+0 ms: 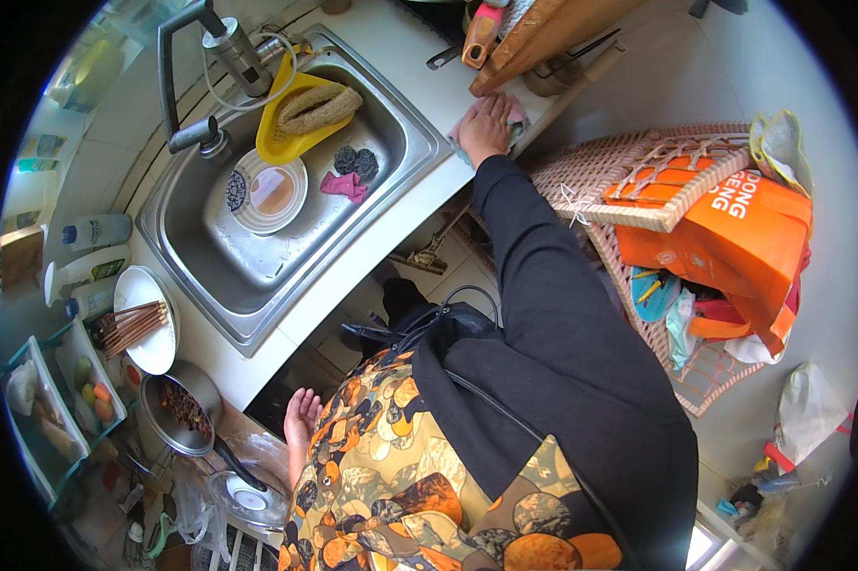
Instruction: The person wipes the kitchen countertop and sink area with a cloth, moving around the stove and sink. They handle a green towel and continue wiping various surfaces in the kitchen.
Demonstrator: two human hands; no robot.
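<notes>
My right hand (487, 128) lies flat on a pink and pale green cloth (518, 123), pressed to the white countertop (429, 187) right of the sink, close to a wooden board (536, 43). Beside my body hangs my left hand (302, 417), holding nothing, its fingers slightly curled. The steel sink (257, 303) holds a striped white bowl (297, 187), a yellow strainer basket (275, 148) with a loofah (319, 109) in it, dark scouring pads (357, 163) and a pink cloth (344, 187). The faucet (237, 57) stands at the sink's back edge.
Left of the sink are a white plate (150, 352) with chopsticks (136, 328) across it, bottles (97, 232), and a pot (207, 396) with dark food, its black handle pointing towards me. A wicker rack (579, 175) with an orange bag (743, 243) stands at my right.
</notes>
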